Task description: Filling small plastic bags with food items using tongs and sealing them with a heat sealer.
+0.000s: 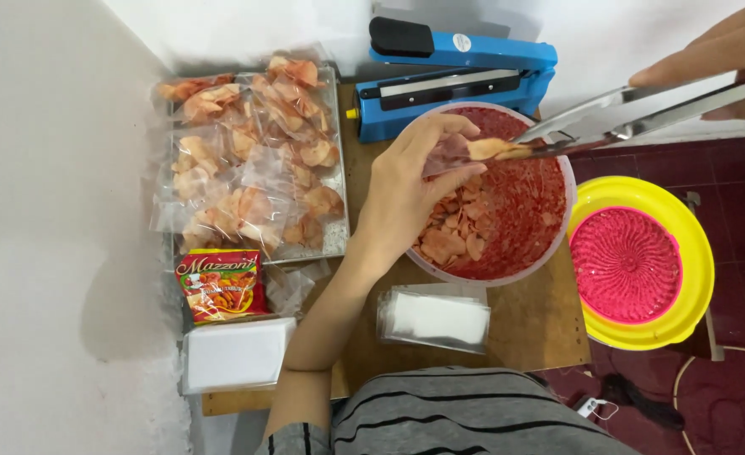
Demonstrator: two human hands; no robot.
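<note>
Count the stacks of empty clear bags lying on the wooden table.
2: one stack sits just below the red bowl, the other at the table's front left corner below the red snack packet. Loose ones may be hidden beside the tray.

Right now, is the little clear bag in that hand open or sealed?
Open: left hand holds the clear bag while tongs push a chip in.

Blue heat sealer behind; tray of filled bags (clear plastic); yellow basin right; red printed packet.
</note>
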